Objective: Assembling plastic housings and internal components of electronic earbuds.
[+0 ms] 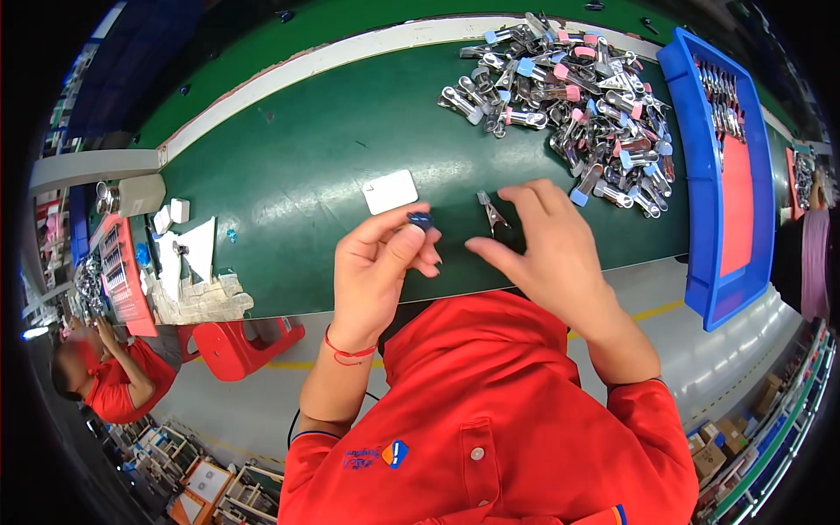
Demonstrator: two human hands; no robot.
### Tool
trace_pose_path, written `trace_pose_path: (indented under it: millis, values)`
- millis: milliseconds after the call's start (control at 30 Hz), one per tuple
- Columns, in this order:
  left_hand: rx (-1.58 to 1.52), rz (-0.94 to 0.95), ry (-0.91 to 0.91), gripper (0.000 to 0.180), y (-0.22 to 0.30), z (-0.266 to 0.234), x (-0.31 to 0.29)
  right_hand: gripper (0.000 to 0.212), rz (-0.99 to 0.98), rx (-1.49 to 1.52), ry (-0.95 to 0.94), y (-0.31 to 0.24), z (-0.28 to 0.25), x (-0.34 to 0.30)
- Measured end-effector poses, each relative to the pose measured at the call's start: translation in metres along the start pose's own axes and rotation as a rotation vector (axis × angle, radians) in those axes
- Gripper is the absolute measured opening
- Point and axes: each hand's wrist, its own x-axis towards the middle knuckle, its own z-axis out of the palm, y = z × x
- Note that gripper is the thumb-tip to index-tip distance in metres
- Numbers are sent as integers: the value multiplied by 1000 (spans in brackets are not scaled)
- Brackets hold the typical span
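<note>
My left hand (378,271) is closed, pinching a small dark blue piece (420,220) between thumb and fingertips. What kind of thing it is, I cannot make out. My right hand (558,249) is open, thumb and fingers spread apart around the near side of a single metal clip (492,213) on the green table (297,175). The fingers appear not to touch this clip. A white rounded card (391,192) lies flat just beyond my left hand. Farther right is a big heap of metal clips (577,105) with pink and pale blue tips.
A long blue tray (700,175) at the right holds a row of clips and a pinkish-red sheet (737,210). At the left lie white scraps (199,249) and worn cardboard (214,297). A red stool (236,350) and a seated co-worker (131,385) are beyond.
</note>
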Motion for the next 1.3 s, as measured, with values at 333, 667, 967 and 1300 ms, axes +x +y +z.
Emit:
trace_pose_path:
  millis: [333,667,967,1300]
  values:
    - [-408,-33,-52,30,5,4,8,32,-9,423,21,5,-8,1]
    - [-497,-89,-33,31,4,22,8,43,-182,685,124,10,-21,8]
    - [-331,109,-80,33,9,31,2,39,-108,619,183,0,-20,5]
    - [-409,9,53,32,10,40,0,33,-314,362,235,-3,-24,-1]
